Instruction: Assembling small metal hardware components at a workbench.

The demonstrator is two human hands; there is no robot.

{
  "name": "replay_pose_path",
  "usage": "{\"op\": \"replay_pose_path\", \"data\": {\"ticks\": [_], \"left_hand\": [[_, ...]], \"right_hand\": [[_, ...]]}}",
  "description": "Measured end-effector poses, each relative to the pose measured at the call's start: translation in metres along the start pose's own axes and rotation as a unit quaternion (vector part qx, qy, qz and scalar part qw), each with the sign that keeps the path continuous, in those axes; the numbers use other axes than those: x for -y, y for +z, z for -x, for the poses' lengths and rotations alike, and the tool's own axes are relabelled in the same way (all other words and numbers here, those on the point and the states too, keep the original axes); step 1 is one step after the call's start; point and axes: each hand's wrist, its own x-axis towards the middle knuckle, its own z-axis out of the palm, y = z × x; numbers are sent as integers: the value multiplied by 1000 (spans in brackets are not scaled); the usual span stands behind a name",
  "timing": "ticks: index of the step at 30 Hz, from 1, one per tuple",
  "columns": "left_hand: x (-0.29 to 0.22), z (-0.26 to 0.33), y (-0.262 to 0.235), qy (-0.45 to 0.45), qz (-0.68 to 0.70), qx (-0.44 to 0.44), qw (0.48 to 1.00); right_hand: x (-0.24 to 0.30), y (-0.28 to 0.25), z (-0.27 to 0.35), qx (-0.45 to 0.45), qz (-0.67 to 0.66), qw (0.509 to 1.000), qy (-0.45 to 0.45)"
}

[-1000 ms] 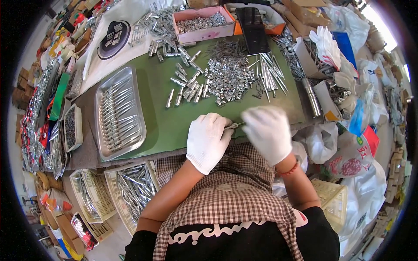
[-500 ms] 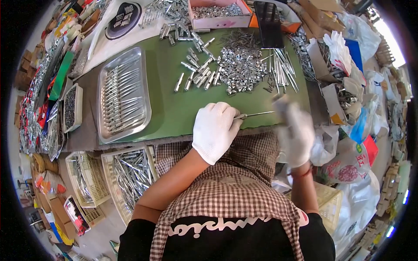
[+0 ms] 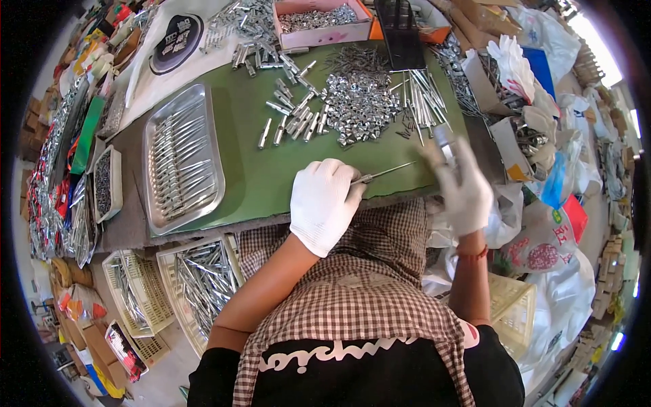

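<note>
Near edge of green tabletop (image 3: 254, 183), bare leftward, grips one silver metal rod (image 3: 370, 177) in closed white-gloved left hand (image 3: 322, 203). Holds one silver cylinder (image 3: 445, 142) in half-open white-gloved right hand (image 3: 466, 193).

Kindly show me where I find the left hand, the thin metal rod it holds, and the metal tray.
Left hand (image 3: 323, 205): head view, back of the white glove.
Thin metal rod (image 3: 386, 171): head view, its exposed shaft.
Metal tray (image 3: 216, 150): head view, right-hand rim.

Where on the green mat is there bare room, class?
Bare green mat lies between the metal tray and the left hand. Farther back it is crowded with silver cylinders, small metal pieces and thin rods.
</note>
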Motion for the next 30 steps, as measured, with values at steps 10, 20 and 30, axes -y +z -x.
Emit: {"op": "replay_pose_path", "data": {"ticks": [10,20,30], "left_hand": [[-5,2,1,12,0,-17,1000],[-7,-5,0,50,-27,-7,998],[-1,-1,-34,36,-8,27,999]], "right_hand": [[-45,8,-72,-71,197,963,-171],[-37,38,-90,32,264,964,-28],[-71,48,-35,-84,-107,988,79]]}}
